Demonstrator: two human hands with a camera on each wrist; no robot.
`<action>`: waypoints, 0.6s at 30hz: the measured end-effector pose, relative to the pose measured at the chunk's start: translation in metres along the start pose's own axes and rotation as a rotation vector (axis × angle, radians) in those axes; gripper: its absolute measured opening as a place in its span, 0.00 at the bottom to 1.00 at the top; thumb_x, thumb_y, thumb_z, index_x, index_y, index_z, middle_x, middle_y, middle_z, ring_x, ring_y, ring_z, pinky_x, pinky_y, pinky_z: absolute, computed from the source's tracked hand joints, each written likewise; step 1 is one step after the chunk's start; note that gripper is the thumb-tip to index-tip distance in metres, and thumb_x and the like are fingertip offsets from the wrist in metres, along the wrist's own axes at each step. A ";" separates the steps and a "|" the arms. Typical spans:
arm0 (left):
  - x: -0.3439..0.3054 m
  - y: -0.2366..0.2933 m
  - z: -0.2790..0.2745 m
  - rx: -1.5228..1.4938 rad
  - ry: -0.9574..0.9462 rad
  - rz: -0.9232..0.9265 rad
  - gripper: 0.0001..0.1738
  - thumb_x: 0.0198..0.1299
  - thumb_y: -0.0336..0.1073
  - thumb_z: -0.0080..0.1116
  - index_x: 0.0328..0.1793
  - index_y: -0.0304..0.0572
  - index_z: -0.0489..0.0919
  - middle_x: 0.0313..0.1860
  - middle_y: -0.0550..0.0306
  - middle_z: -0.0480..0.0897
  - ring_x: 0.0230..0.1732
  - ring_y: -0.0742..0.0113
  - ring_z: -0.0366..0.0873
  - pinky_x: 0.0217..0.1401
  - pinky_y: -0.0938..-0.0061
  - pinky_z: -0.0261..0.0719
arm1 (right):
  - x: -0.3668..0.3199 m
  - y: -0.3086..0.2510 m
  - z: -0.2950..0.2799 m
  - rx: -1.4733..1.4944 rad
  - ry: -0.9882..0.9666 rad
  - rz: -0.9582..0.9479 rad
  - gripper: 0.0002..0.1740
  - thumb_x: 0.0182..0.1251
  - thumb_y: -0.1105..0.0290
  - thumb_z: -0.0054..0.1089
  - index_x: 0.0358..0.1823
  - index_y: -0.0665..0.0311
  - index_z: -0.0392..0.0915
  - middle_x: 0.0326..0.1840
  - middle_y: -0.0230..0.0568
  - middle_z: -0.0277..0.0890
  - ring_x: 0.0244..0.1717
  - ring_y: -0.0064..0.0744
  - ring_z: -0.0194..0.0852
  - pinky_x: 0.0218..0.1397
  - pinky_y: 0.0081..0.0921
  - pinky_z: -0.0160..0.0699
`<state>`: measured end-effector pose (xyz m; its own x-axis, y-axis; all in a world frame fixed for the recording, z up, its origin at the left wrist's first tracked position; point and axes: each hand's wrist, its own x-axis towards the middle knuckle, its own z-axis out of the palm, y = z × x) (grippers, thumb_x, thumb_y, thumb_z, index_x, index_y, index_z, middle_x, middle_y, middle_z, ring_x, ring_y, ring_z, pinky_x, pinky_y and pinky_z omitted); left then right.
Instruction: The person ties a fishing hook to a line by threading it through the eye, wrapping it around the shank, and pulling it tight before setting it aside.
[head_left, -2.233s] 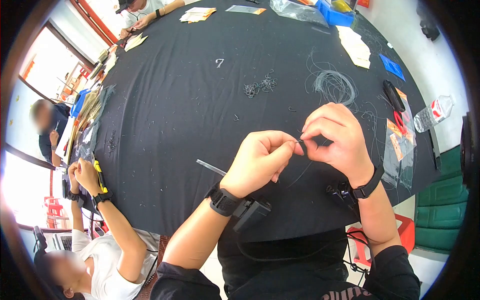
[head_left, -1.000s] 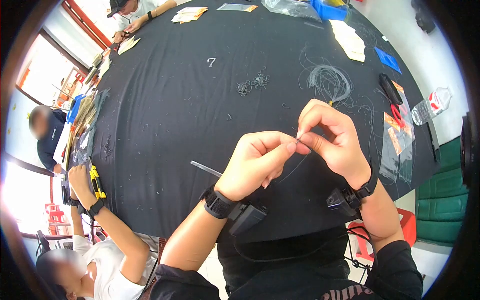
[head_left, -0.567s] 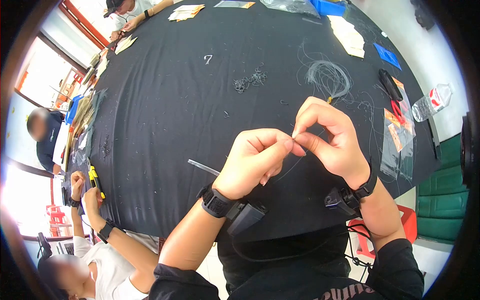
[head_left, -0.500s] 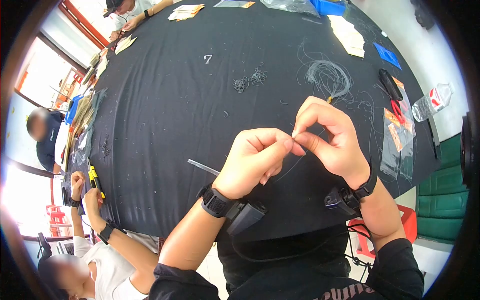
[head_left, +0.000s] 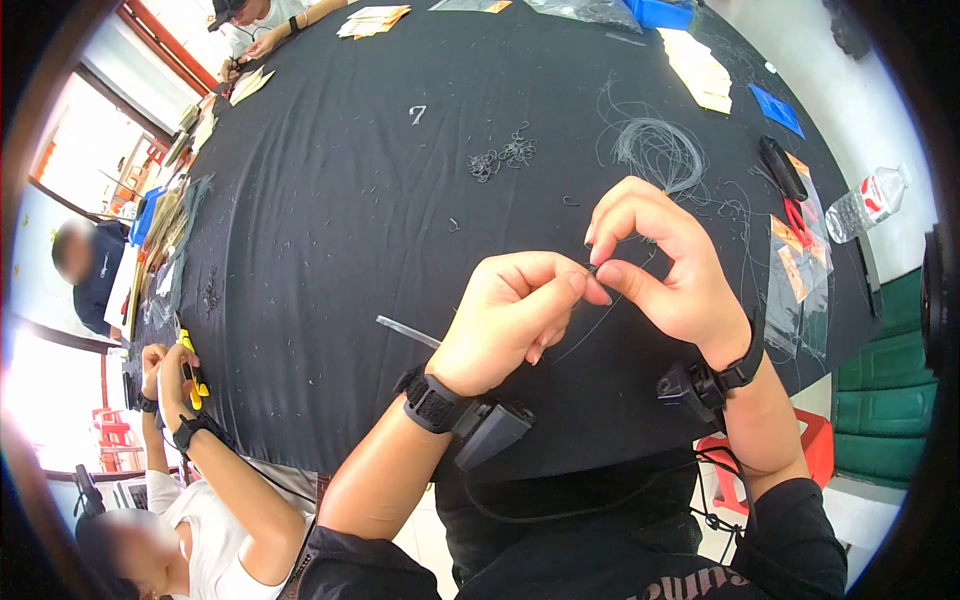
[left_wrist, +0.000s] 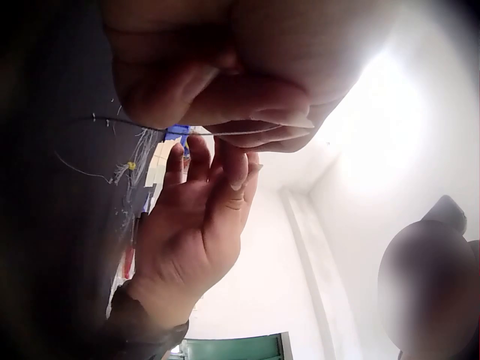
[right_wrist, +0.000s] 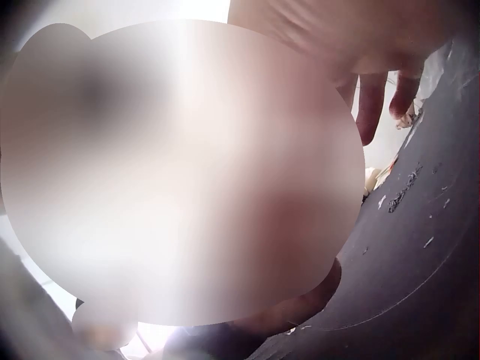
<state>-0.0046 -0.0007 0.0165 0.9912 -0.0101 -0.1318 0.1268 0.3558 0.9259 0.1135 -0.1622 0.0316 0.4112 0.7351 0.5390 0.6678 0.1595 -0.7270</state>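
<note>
In the head view the left hand (head_left: 520,318) pinches a small dark hook-like piece (head_left: 592,270) between thumb and forefinger. The right hand (head_left: 672,270) meets it from the right: its thumb touches the piece, while its forefinger is lifted a little off the thumb. A thin line (head_left: 600,322) trails below the fingertips. In the left wrist view a line (left_wrist: 202,134) runs out from the left hand's fingers (left_wrist: 255,101), with the right hand (left_wrist: 187,225) behind. Blur covers much of the right wrist view.
Dark hooks (head_left: 500,160) lie heaped on the black cloth (head_left: 330,200), beyond the hands. A coil of line (head_left: 660,155), red-and-black scissors (head_left: 785,185), plastic packets (head_left: 800,280) and a bottle (head_left: 866,205) are on the right. Other people work at the left edge.
The right forefinger has lifted away from its thumb and the right hand has risen slightly. The left hand keeps its pinch. At the left, the neighbouring person's hands have come together.
</note>
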 end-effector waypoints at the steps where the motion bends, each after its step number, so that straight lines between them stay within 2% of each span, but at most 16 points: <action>1: 0.000 0.000 0.000 0.008 -0.001 -0.004 0.14 0.72 0.34 0.51 0.40 0.32 0.82 0.13 0.70 0.66 0.11 0.84 0.56 0.18 0.84 0.52 | 0.000 0.000 0.000 -0.003 -0.004 0.003 0.08 0.57 0.78 0.68 0.33 0.65 0.76 0.37 0.35 0.72 0.41 0.31 0.72 0.49 0.27 0.71; 9: 0.001 -0.001 0.000 0.037 -0.008 -0.010 0.14 0.71 0.34 0.51 0.41 0.30 0.82 0.14 0.69 0.67 0.12 0.83 0.57 0.18 0.84 0.53 | 0.000 -0.004 0.002 -0.011 -0.024 0.009 0.10 0.53 0.83 0.65 0.31 0.65 0.73 0.36 0.38 0.71 0.40 0.35 0.72 0.48 0.27 0.70; 12: 0.001 -0.002 0.000 0.051 0.001 -0.009 0.13 0.71 0.34 0.52 0.40 0.30 0.82 0.14 0.69 0.68 0.12 0.83 0.57 0.18 0.84 0.53 | 0.000 -0.003 0.004 -0.024 -0.033 -0.021 0.10 0.52 0.86 0.60 0.32 0.65 0.71 0.35 0.39 0.69 0.38 0.37 0.71 0.44 0.27 0.70; 18: 0.002 -0.004 0.001 0.080 0.017 -0.030 0.13 0.69 0.34 0.53 0.37 0.31 0.81 0.15 0.68 0.69 0.13 0.83 0.59 0.18 0.84 0.54 | -0.004 -0.006 0.008 0.005 -0.097 0.076 0.14 0.48 0.92 0.49 0.34 0.67 0.68 0.32 0.42 0.65 0.33 0.40 0.68 0.36 0.27 0.70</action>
<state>-0.0033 -0.0030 0.0131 0.9862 -0.0040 -0.1655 0.1600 0.2800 0.9466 0.1028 -0.1605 0.0297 0.3984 0.8056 0.4385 0.6337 0.1039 -0.7666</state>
